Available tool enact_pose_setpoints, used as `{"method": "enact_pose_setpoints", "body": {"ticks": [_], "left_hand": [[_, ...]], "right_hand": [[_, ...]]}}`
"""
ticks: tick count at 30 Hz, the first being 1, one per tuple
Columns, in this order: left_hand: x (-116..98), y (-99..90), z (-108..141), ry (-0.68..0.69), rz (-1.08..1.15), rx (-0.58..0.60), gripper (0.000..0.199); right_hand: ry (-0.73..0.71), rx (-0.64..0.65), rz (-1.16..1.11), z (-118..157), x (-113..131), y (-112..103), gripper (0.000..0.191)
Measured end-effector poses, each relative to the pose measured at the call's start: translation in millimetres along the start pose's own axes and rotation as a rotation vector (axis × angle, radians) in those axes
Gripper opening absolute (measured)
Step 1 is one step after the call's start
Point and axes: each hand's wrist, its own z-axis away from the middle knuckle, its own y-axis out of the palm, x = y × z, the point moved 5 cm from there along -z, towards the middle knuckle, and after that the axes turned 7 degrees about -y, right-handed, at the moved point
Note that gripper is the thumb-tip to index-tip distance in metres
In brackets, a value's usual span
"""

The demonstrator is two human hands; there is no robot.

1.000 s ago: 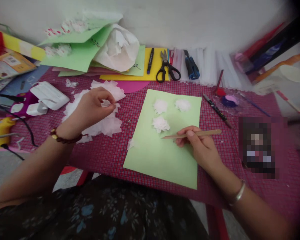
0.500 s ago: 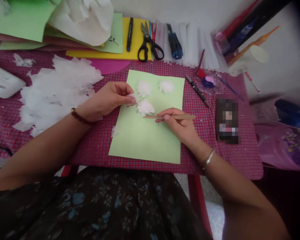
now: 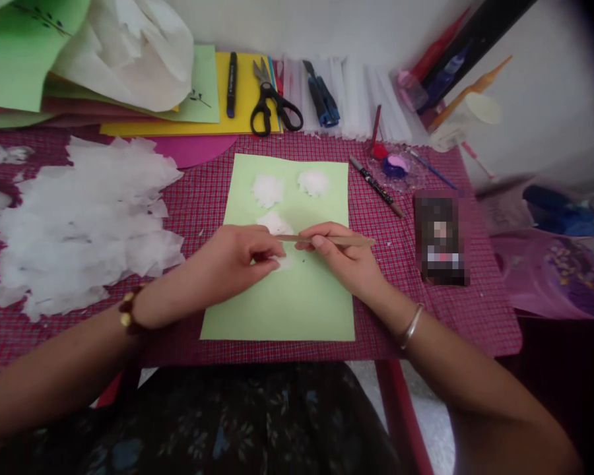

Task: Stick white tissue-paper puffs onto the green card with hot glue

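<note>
- The fingers of the left hand [image 3: 228, 264] are bent over the middle of the green sheet [image 3: 277, 310], thumb and forefinger close together; whether they grip the white scrap [image 3: 284, 262] beneath them cannot be told.
- The fingers of the right hand [image 3: 349, 257] are clamped on a flat wooden stick [image 3: 356, 241], which lies level above the sheet, its thin end reaching the left fingertips.
- What has changed: the left hand has moved from the sheet's left edge to its middle, bringing both hands together at the stick's end. That seems to make this spot the place of work, just below the lower white clump [image 3: 273, 222], which the hands and stick partly cover.
- Two more clumps, one at the upper left [image 3: 268, 190] and one at the upper right [image 3: 313, 183], sit apart on the sheet, which lies flat on the checked surface [image 3: 426, 323].
- Left of the sheet, a broad heap of white paper [image 3: 89, 218] is spread out.
- To the right, a clear plastic dish [image 3: 418, 177] holds red, purple and pink blobs.
- Beyond the surface's right edge, a pink tub [image 3: 522, 290] holds small yellow and purple bits, too blurred to identify.
</note>
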Motion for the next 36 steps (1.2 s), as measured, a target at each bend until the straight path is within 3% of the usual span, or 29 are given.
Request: {"method": "enact_pose_setpoints", "body": {"ticks": [3, 7, 15, 23, 29, 36], "left_hand": [[-2.0, 16.5, -2.5, -0.043, -0.147, -0.103, 0.005], [7.1, 20.2, -9.9, -0.102, -0.155, -0.146, 0.004], [7.2, 14.3, -11.5, -0.138, -0.152, -0.154, 0.004], [13.0, 10.4, -10.6, -0.135, -0.186, -0.205, 0.002], [24.6, -10.7, -6.2, -0.142, -0.209, -0.343, 0.017], [29.5, -13.4, -5.2, -0.198, -0.31, -0.284, 0.03]], "right_hand": [[0.007, -0.089, -0.007, 1.6, 4.2, -10.0, 0.016], [0.043, -0.185, 0.0, 5.0, 4.4, -24.3, 0.018], [0.075, -0.049, -0.075, 2.5, 2.1, -15.7, 0.019], [0.064, -0.024, -0.038, 2.2, 1.9, -12.0, 0.019], [0.011, 0.026, 0.003, 3.0, -0.2, -8.2, 0.022], [-0.084, 0.069, 0.089, 5.9, 5.4, -4.6, 0.019]]}}
